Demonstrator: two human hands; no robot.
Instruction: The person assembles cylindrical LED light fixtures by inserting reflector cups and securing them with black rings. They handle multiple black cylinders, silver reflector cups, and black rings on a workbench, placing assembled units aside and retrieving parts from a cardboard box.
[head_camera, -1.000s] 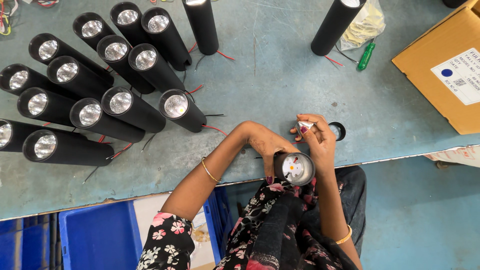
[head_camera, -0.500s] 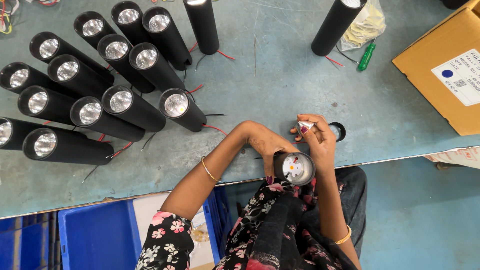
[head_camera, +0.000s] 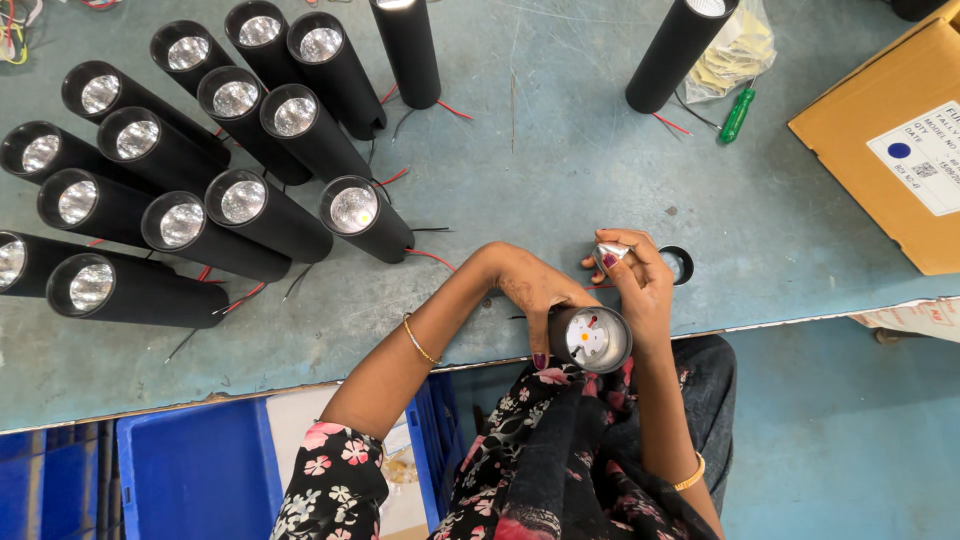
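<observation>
The left hand (head_camera: 528, 290) reaches in from the lower left, forearm slanting up across the desk edge, wrist bent so the fingers curl down around the black cylindrical lamp housing (head_camera: 590, 338). That housing is held at the near edge of the worn blue-grey desk (head_camera: 560, 170), just above the person's lap, its open end turned up toward the camera so the white disc inside shows. The thumb with its dark red nail presses the near side of the tube, and a thin gold bangle (head_camera: 420, 340) sits on the forearm.

The right hand (head_camera: 640, 285) comes up from the lower right, forearm nearly upright in the view, and wraps the far side of the same housing. Its thumb and forefinger pinch a small silver reflector cup (head_camera: 610, 254) just above the housing's mouth. Both hands are closed on what they hold.

Just right of the right hand a small black ring (head_camera: 678, 264) lies on the desk. To the upper left a cluster of finished black lamp tubes (head_camera: 240, 200) lies side by side, lenses facing the camera, with red and black wires trailing. A green-handled screwdriver (head_camera: 737, 115) lies near the top right, beside a brown cardboard box (head_camera: 880, 100).
</observation>
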